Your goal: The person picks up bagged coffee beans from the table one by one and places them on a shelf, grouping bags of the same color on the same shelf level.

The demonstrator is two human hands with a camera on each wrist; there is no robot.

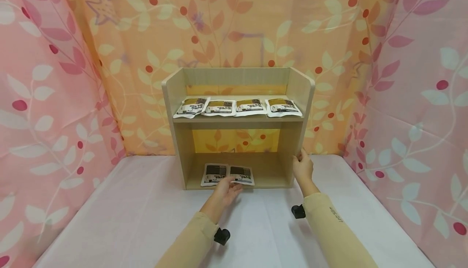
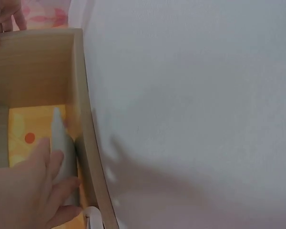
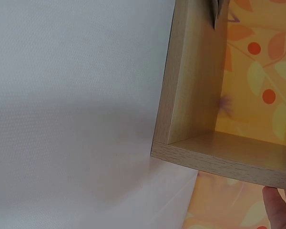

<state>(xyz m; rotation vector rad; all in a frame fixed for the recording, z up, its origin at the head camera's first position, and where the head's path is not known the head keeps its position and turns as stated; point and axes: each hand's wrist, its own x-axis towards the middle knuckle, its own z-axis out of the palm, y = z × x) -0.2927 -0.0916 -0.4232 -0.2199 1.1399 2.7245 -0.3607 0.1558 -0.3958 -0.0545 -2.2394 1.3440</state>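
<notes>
My left hand [image 1: 227, 190] is at the front of the lower shelf and pinches a white pouch [image 1: 242, 175] with a dark label, thumb on top and fingers underneath. In the left wrist view the pouch [image 2: 64, 157] shows edge-on between thumb and fingers, just off the shelf board. A similar pouch [image 1: 215, 174] lies to its left. My right hand [image 1: 303, 167] touches the outer face of the wooden shelf's right side panel [image 1: 299, 146]. Its fingertips [image 3: 272, 198] rest against that panel in the right wrist view, where most of the hand is out of frame.
Several white pouches with gold and dark labels lie in a row on the upper shelf [image 1: 237, 120]. The two-tier shelf stands on a white-covered table [image 1: 146, 203]. Floral curtains [image 1: 234, 24] enclose the back and both sides.
</notes>
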